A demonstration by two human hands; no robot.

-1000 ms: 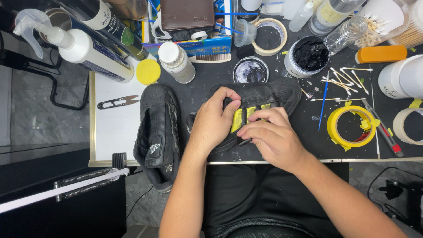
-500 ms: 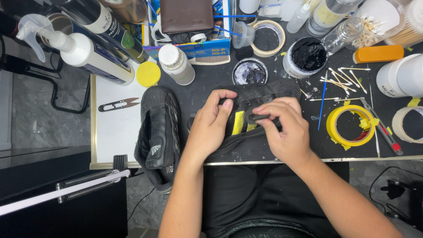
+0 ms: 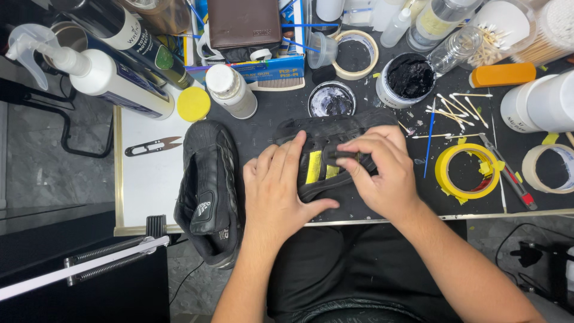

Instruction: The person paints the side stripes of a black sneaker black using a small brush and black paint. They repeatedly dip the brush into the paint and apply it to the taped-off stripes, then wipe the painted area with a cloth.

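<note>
Black shoe [image 3: 335,134] lies on counter [image 3: 269,113], directly before person, yellow tape strips on upper. Left hand [image 3: 278,191] flat, fingers spread, pressing shoe down. Right hand [image 3: 382,173] pinches small dark piece against upper, fingers narrow. Shoe likely light, upper soft and yielding, sole stiffer; best held by sole edge or heel. Second black shoe [image 3: 209,185] just beside, overhanging counter's near edge. Counter dark, crowded: yellow tape roll [image 3: 466,170], jar of black paste [image 3: 409,78], cotton swabs [image 3: 460,104], spray bottle [image 3: 89,69], thread snips [image 3: 152,145] on white sheet [image 3: 143,191].
</note>
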